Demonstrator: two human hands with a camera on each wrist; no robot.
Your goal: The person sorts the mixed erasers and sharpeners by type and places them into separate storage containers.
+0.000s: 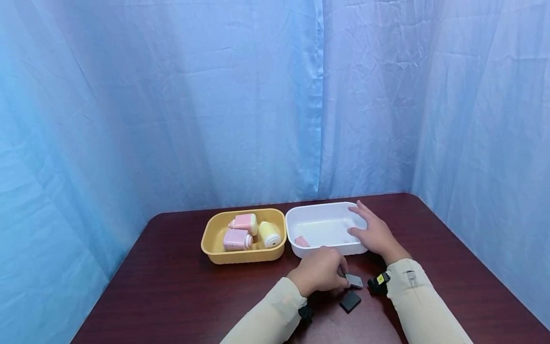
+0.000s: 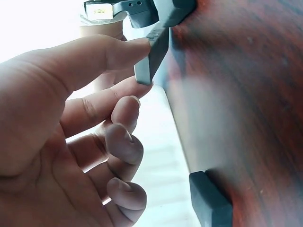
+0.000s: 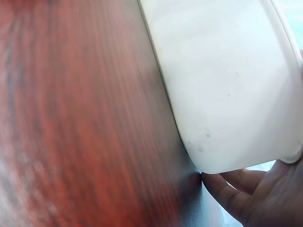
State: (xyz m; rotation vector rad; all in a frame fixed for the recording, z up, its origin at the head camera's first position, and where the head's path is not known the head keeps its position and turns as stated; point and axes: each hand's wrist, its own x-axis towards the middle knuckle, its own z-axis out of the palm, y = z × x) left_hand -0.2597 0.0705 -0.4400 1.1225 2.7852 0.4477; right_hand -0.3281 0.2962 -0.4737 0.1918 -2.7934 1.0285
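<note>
My left hand (image 1: 321,271) pinches a flat grey block (image 1: 354,281) between thumb and forefinger, low over the table in front of the white tray (image 1: 328,206). The left wrist view shows the block (image 2: 144,71) edge-on, the other fingers loosely curled below. Close by on the table lies a black block (image 1: 350,302). A further dark block (image 2: 210,201) lies near the tray in the left wrist view; my left hand hides it from the head view. At the tray's right end my right hand (image 1: 375,234) grips it, thumb over the rim, fingers (image 3: 232,194) against the outside. One pink block (image 1: 301,241) lies inside.
A yellow tray (image 1: 207,243) stands left against the white one. It holds a pink bottle (image 1: 244,222), a purple bottle (image 1: 235,240) and a yellow bottle (image 1: 269,233). Blue curtains (image 1: 258,105) hang behind the dark red table (image 1: 172,296) and along both sides.
</note>
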